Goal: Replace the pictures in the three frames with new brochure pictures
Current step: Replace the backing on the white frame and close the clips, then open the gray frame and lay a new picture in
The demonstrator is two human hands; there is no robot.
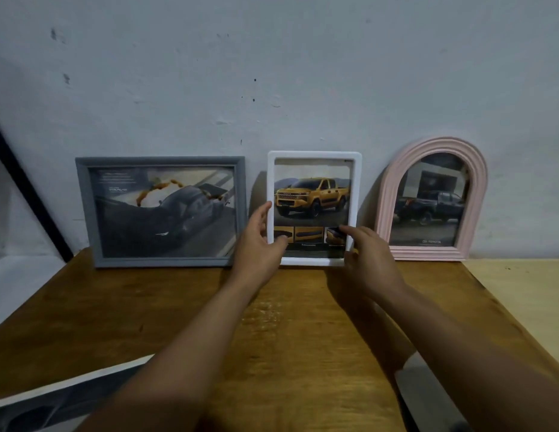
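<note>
Hands: left hand [259, 241] | right hand [367, 260] | both gripping white frame [314, 157] upright

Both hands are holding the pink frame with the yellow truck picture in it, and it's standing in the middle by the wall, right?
Almost. The frame with the yellow truck picture is white, not pink. The head view shows the left hand and right hand holding the white frame in the middle by the wall. The pink frame stands untouched to its right.
</note>
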